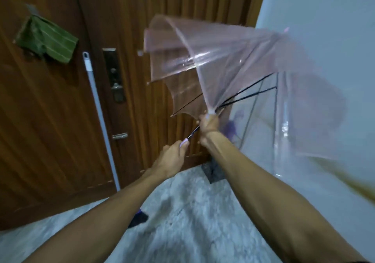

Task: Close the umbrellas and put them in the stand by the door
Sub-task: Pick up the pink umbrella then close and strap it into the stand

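pink umbrella (213, 59) half folded, held between both hands
left hand (171, 159) grips its handle; right hand (209, 123) clamps the runner; canopy's right side blurred.

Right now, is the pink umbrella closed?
No, half open: the pink umbrella canopy is partly spread, ribs splayed, right hand at the runner.

Pale grey speckled stone floor (188, 218), mottled white and grey, running from near edge to the foot of the brown wooden door at far side.

On it: small dark black-and-purple object (139, 219), left of centre, partly hidden; what it is cannot be told. Dark grey square-edged block (212, 171) at far centre, by the door's base. Long white pole (100, 120) at left, leaning against door, lower end near the floor.
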